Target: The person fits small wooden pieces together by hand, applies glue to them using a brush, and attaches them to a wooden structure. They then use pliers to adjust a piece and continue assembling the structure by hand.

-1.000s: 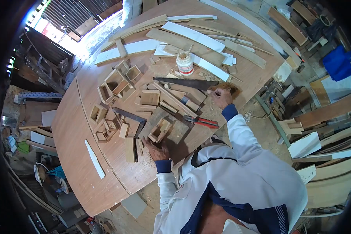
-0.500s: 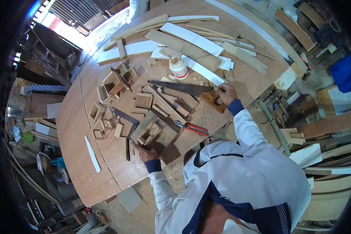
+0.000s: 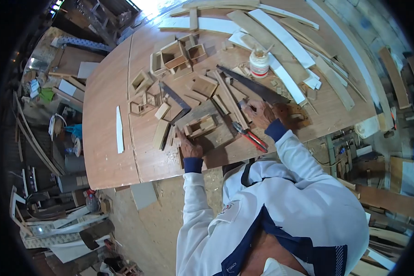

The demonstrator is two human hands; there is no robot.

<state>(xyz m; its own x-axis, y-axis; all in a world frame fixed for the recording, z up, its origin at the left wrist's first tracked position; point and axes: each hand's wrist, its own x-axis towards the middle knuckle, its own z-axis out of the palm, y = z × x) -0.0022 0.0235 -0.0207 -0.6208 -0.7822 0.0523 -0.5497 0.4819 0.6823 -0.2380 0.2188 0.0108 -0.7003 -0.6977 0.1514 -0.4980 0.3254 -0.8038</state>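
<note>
My left hand point(image 3: 190, 146) is at the front edge of the workbench point(image 3: 106, 138), fingers apart, beside narrow wood offcuts and a small wooden frame point(image 3: 201, 126) that lies on a flat board. My right hand point(image 3: 261, 115) hovers over the bench with loosely bent fingers, close to a long wood strip point(image 3: 231, 99); nothing is clearly held. The handsaw point(image 3: 253, 85) lies behind it, its wooden handle point(image 3: 295, 116) to the right. Red-handled pliers point(image 3: 253, 139) rest just in front of my right hand. A white glue jar point(image 3: 259, 64) stands beyond the saw.
Small open wooden boxes point(image 3: 174, 55) sit at the back left of the bench, with a dark angled square point(image 3: 175, 99) nearer. Long boards point(image 3: 280, 39) and white strips cover the back right. A thin white strip point(image 3: 119, 129) lies at left. Timber is stacked on the floor at right.
My right hand has come off the saw handle and moved left toward the long strip. My left hand has drawn back slightly from the small frame. The view has shifted.
</note>
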